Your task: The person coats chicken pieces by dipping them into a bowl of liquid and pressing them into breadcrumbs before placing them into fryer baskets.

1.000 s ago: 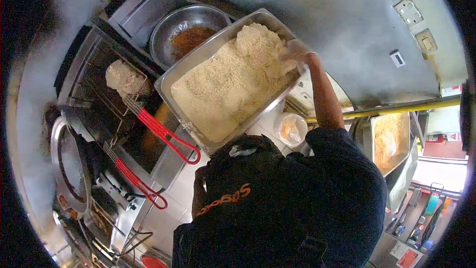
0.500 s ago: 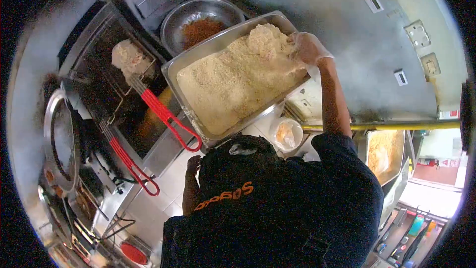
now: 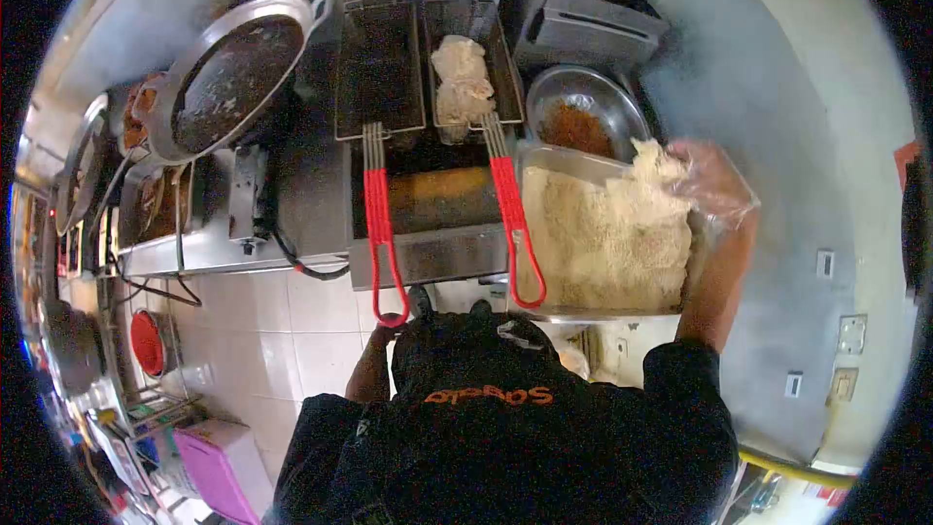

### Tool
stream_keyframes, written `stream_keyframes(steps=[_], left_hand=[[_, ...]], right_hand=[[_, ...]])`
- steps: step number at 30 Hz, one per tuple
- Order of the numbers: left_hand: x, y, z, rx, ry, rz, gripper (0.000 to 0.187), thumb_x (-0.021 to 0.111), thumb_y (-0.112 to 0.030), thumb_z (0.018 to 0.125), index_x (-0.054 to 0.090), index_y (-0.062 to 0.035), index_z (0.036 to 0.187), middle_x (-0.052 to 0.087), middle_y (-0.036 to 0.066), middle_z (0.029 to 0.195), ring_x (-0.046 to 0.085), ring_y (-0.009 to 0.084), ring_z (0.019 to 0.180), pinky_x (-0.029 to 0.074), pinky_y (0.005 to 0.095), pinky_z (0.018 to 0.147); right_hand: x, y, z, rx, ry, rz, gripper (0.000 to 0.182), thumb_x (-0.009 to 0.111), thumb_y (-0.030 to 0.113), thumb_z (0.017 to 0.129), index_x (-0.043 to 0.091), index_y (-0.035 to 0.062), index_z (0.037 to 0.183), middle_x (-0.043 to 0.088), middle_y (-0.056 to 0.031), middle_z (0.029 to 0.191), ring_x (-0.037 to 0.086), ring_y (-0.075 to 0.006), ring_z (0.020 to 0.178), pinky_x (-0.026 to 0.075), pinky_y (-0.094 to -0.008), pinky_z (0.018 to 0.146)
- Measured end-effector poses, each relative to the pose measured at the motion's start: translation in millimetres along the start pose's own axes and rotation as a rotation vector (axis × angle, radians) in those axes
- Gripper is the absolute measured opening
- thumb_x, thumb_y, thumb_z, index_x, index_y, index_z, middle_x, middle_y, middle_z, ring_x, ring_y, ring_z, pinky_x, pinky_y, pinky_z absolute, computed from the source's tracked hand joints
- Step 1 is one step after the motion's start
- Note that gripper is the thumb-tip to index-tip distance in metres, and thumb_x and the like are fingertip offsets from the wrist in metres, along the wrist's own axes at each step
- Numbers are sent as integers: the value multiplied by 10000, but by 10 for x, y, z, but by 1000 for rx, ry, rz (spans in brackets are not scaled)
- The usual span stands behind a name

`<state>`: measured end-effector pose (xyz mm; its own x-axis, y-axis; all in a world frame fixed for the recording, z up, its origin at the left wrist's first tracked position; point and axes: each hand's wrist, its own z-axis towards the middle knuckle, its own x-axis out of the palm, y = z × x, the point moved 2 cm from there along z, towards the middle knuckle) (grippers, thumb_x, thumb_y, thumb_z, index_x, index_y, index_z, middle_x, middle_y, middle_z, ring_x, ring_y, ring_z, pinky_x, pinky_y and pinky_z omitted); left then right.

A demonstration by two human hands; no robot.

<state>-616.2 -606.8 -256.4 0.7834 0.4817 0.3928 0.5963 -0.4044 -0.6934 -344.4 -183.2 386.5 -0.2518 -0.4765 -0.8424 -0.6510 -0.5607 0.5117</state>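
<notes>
My right hand (image 3: 717,182), in a clear plastic glove, is closed on a flour-coated piece of chicken (image 3: 657,170). It holds the piece at the far right of a metal pan (image 3: 622,314) of pale breading flour (image 3: 593,233). My left hand (image 3: 382,338) hangs low by my body, near the end of the left red fryer-basket handle (image 3: 379,224). Its fingers are mostly hidden, and whether it touches the handle cannot be seen. Coated chicken pieces (image 3: 462,78) lie in the right fryer basket (image 3: 507,68), whose handle (image 3: 510,204) is also red.
Behind the flour pan stands a steel bowl (image 3: 544,97) with reddish-brown crumbs. Oil shows in the fryer (image 3: 428,190) below the baskets. To the left are a large dark wok (image 3: 238,78) and a hanging cable (image 3: 301,262). A wall (image 3: 777,156) bounds the right side.
My view has turned left, bringing the wok and both baskets fully into sight. My right hand has lifted the coated chicken from the flour's surface.
</notes>
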Motion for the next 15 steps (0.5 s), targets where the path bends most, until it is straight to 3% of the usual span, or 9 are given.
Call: stream_keyframes(steps=[1,3,6,7,8,9,10,12,15], left_hand=[[-27,66,-32,212,33,-57,270,642,-267,724,588,-60,889,614,56,721,561,150,534,430,279,413],[-78,-59,-124,100,2,267,170,546,-208,800,590,-64,878,618,69,731,575,147,586,437,271,435],[1,-114,-306,2,-139,167,219,493,-192,825,561,-51,978,613,76,767,583,170,627,433,292,469],[-4,-191,-365,-172,-183,-2,242,473,-215,836,547,-59,1005,608,85,824,585,196,663,435,338,510],[-73,-107,-364,-61,-117,33,252,466,-232,836,546,-63,1006,603,86,830,581,201,669,433,349,525],[-145,-3,-359,49,-52,68,263,460,-248,837,545,-66,1006,598,86,836,577,205,674,430,360,541],[12,-251,-558,-207,-287,-148,278,465,-267,828,539,-72,1011,588,71,819,567,195,680,430,338,548],[-72,-181,-533,-288,-312,-128,295,461,-290,825,534,-82,1022,580,57,817,556,186,701,421,320,546],[-259,114,-533,-316,-307,-243,385,378,-331,834,502,-75,1094,564,85,947,538,217,771,426,366,629]], right_hand=[[21,231,137,-80,55,25,390,724,40,598,555,1,947,572,-49,882,507,-102,850,433,-261,736],[41,559,514,-234,8,25,402,737,112,597,564,4,943,576,-62,878,521,-129,828,429,-270,737],[83,1314,1055,-453,113,-57,435,748,205,595,571,6,939,580,-80,899,530,-159,838,418,-286,766],[149,1476,1273,-498,110,-52,448,740,239,600,573,14,949,583,-87,903,529,-169,850,413,-294,779],[233,1597,1513,-545,106,-47,462,731,274,606,574,23,959,586,-95,908,529,-179,861,409,-303,791],[351,1665,1859,-551,94,-156,482,735,205,600,558,13,1005,578,-102,949,528,-188,888,411,-306,815],[473,1776,2139,-556,81,-266,513,738,137,595,542,4,1050,570,-109,991,528,-197,915,414,-310,839],[706,2056,2527,-542,76,-402,548,721,277,624,539,6,1065,571,-150,1004,536,-257,925,419,-342,844],[1084,2277,3111,-500,116,-385,510,722,262,614,564,22,1035,584,-165,987,551,-249,900,417,-336,847]])
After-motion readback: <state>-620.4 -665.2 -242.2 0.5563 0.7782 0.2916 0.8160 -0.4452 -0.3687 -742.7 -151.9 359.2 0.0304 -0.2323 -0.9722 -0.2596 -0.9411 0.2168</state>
